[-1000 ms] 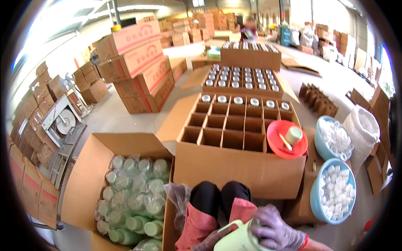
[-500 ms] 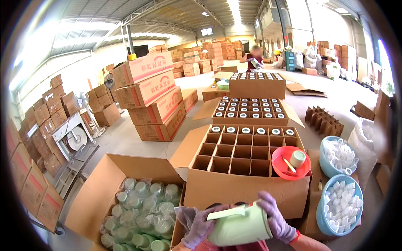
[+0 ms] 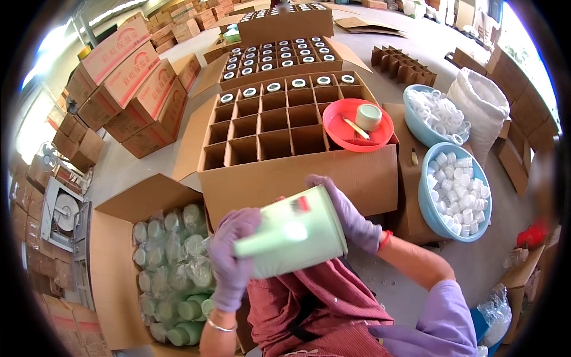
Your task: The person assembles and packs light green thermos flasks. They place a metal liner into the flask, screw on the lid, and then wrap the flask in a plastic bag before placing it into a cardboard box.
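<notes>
Pale warehouse floor (image 3: 440, 41) spreads out all around, and a tall stack of printed cartons (image 3: 128, 77) leans into view on the left. Front and centre we have the divided carton (image 3: 297, 184), white-topped rounds (image 3: 298, 83) filling only its far row, while the flapped carton (image 3: 116, 268) at lower left is crowded with bagged mint-green pieces (image 3: 178, 226). Now to the action: the mint-green jug (image 3: 297, 232) hangs tilted on its side above the pink apron (image 3: 321, 309), just in front of the divided carton, held between two gloved hands. At its wide end, the right hand (image 3: 351, 214) presses in, fingers curving over the upper edge; at the narrower end, the left hand (image 3: 232, 250) has its fingers bunched together around the handle side, though blur makes it hard to tell whether they truly grip the handle. Smooth glove on glossy wall looks the danger: should either hand ease its pressure, the jug could slide out and drop. And watch the red bowl (image 3: 336, 134), perched over the carton's near right corner; a careless swing of the jug could tip it, spilling the green cup (image 3: 368, 118) and the slim pencil-like stick (image 3: 355, 127).
</notes>
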Motion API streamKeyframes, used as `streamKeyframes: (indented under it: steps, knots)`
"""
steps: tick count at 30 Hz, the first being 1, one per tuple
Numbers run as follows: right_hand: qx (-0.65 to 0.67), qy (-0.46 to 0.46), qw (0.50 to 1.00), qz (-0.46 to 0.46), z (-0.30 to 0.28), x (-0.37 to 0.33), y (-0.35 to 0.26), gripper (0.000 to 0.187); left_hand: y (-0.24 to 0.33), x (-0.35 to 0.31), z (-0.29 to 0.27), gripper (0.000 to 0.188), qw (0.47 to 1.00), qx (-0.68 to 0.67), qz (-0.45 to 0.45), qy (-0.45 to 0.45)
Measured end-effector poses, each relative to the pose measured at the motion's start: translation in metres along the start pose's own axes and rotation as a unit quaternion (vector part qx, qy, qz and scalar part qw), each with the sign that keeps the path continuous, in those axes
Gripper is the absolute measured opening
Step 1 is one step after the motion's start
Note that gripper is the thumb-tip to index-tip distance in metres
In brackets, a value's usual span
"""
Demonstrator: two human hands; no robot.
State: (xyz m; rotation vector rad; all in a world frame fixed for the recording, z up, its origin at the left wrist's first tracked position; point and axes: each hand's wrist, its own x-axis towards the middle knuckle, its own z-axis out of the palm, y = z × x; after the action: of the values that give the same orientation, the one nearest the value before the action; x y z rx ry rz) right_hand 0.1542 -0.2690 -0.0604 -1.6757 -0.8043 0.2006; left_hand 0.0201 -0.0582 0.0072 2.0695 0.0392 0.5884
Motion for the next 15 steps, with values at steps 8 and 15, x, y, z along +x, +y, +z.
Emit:
streamKeyframes:
  steps: [8,15]
  knots:
    - [-0.004,-0.014,1.000,0.022,-0.002,-0.011,0.035,0.052,-0.017,-0.002,0.023,0.024,0.992,0.037,0.118,0.014]
    - [0.032,0.003,0.998,-0.058,0.000,0.004,-0.001,0.053,-0.016,-0.007,0.024,0.019,0.996,0.047,0.061,0.034]
